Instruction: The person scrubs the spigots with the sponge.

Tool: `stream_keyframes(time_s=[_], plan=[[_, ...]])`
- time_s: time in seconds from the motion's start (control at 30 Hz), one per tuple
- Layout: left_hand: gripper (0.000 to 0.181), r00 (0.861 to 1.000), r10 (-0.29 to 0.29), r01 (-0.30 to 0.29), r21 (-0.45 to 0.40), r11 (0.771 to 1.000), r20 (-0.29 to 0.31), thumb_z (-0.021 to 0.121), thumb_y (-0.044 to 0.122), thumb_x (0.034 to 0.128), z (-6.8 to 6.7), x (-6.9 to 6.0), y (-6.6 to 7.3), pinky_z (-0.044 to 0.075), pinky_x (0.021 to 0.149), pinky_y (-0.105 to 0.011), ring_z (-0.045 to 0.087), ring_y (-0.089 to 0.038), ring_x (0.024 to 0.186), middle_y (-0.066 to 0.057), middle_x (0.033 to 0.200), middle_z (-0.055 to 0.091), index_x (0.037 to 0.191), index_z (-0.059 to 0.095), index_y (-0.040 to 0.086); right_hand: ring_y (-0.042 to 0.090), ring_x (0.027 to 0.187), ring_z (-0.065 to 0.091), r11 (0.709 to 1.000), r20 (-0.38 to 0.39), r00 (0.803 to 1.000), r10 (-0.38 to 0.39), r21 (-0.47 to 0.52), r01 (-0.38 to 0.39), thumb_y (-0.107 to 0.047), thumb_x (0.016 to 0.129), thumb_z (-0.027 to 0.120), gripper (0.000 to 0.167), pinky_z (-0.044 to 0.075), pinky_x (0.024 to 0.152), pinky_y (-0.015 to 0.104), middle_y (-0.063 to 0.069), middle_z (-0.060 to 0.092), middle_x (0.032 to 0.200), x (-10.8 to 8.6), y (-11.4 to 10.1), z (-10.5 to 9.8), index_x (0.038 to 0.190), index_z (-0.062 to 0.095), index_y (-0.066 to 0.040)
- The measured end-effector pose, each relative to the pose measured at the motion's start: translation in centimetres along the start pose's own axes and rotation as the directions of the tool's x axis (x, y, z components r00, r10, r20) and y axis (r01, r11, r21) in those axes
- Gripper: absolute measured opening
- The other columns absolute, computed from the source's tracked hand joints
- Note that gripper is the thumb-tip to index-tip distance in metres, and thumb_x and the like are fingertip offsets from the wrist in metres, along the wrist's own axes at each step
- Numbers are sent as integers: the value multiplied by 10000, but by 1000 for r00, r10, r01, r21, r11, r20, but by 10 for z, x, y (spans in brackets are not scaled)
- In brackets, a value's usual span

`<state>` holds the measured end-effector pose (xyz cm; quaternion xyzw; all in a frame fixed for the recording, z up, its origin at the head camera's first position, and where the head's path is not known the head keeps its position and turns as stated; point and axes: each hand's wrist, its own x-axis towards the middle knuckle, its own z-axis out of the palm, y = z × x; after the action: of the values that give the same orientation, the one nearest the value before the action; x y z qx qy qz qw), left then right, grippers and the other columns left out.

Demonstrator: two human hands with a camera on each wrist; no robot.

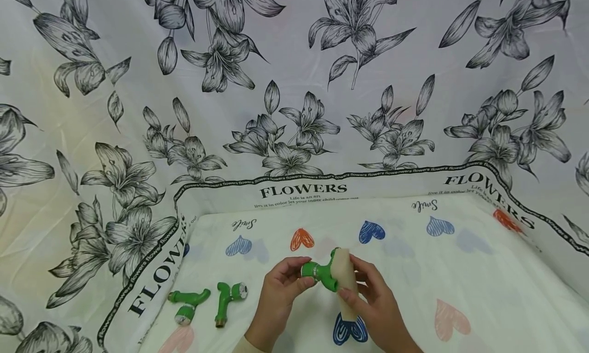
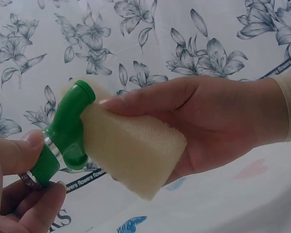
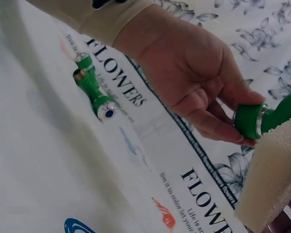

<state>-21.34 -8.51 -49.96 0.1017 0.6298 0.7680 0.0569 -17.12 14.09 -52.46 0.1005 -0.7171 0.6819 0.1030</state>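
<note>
Over the cloth, my left hand (image 1: 282, 286) pinches a green tap (image 2: 70, 121) by its round knob end, thumb on one side and fingers on the other. A cream sponge (image 2: 131, 150) lies against the tap's body. My right hand (image 1: 379, 304) grips this sponge, with the thumb across its near face and the fingers behind it. In the right wrist view the sponge covers part of the tap. Two more green taps lie to the left of my hands: one with a brass end (image 1: 188, 304), the other with a silver-capped knob (image 1: 227, 301).
A white cloth (image 1: 405, 276) printed with hearts and the word Smile covers the surface beneath my hands. Floral curtains (image 1: 294, 61) with a black-edged FLOWERS border rise at the back and on both sides.
</note>
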Motion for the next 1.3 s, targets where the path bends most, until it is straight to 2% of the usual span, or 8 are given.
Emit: stream_keyframes(time_s=[0.2, 0.4, 0.5, 0.63, 0.77, 0.9, 1.03, 1.3], plan=[[425, 1000, -1, 2, -38, 999, 15, 840, 34, 957, 1, 0, 0, 610, 990, -444, 721, -282, 1101, -226, 1292, 699, 1343, 680, -36, 347, 1263, 600, 996, 24, 999, 43, 81, -45, -116, 1026, 787, 619, 547, 1065, 299, 66, 544, 1492, 0, -9, -2, 1576, 515, -201], [423, 1000, 12, -11, -69, 998, 4, 825, 26, 969, -2, 2, -3, 599, 1002, -481, 724, -290, 1092, -234, 1253, 684, 1355, 665, -40, 340, 1280, 575, 984, 60, 990, 126, 116, -132, -146, 1000, 822, 608, 536, 1085, 318, 25, 567, 1510, -4, -22, 2, 1544, 562, -226], [417, 1000, 14, -14, -82, 997, 0, 813, 27, 980, -3, 3, -4, 594, 1009, -487, 725, -291, 1100, -229, 1244, 682, 1362, 659, -42, 318, 1275, 578, 992, 100, 993, 58, 106, -69, -95, 1010, 799, 611, 537, 1079, 309, 33, 565, 1522, -7, -23, 4, 1555, 553, -220], [413, 1000, 10, -10, -82, 997, 0, 808, 20, 983, -4, 4, -5, 593, 1011, -487, 725, -291, 1114, -222, 1247, 688, 1364, 661, -40, 279, 1260, 581, 992, 143, 984, -106, 90, 93, 1, 1028, 741, 638, 542, 1059, 292, 88, 548, 1526, -10, -20, 2, 1595, 510, -179], [419, 1000, 4, -5, -72, 997, -13, 815, 20, 977, -4, 4, -6, 597, 1005, -483, 728, -288, 1106, -218, 1236, 691, 1360, 661, -48, 260, 1256, 585, 984, 143, 974, -176, 55, 169, 14, 1017, 753, 671, 546, 1054, 294, 88, 542, 1520, -10, -17, 2, 1608, 495, -173], [456, 1000, -1, -1, -58, 998, -25, 838, 36, 962, -3, 4, -5, 604, 996, -474, 732, -282, 1085, -213, 1221, 688, 1359, 646, -81, 246, 1251, 595, 987, 79, 986, -149, -42, 153, -58, 988, 820, 694, 562, 1042, 307, 14, 569, 1474, -9, -17, 4, 1589, 521, -230], [431, 999, -7, 4, -61, 998, -40, 848, 18, 944, -2, 3, -4, 610, 986, -472, 737, -285, 1064, -215, 1211, 690, 1327, 668, -64, 216, 1236, 603, 989, 14, 996, -89, -117, 90, -116, 952, 870, 707, 569, 1025, 304, -61, 594, 1412, -7, -18, 6, 1558, 552, -293], [436, 999, -20, 18, -67, 998, -34, 852, 14, 937, -3, 0, -5, 610, 988, -476, 733, -289, 1071, -218, 1222, 684, 1321, 663, -68, 257, 1221, 605, 994, -6, 1000, -7, -110, 7, -193, 953, 876, 675, 567, 1038, 320, -68, 599, 1395, -3, -17, 6, 1540, 563, -306]])
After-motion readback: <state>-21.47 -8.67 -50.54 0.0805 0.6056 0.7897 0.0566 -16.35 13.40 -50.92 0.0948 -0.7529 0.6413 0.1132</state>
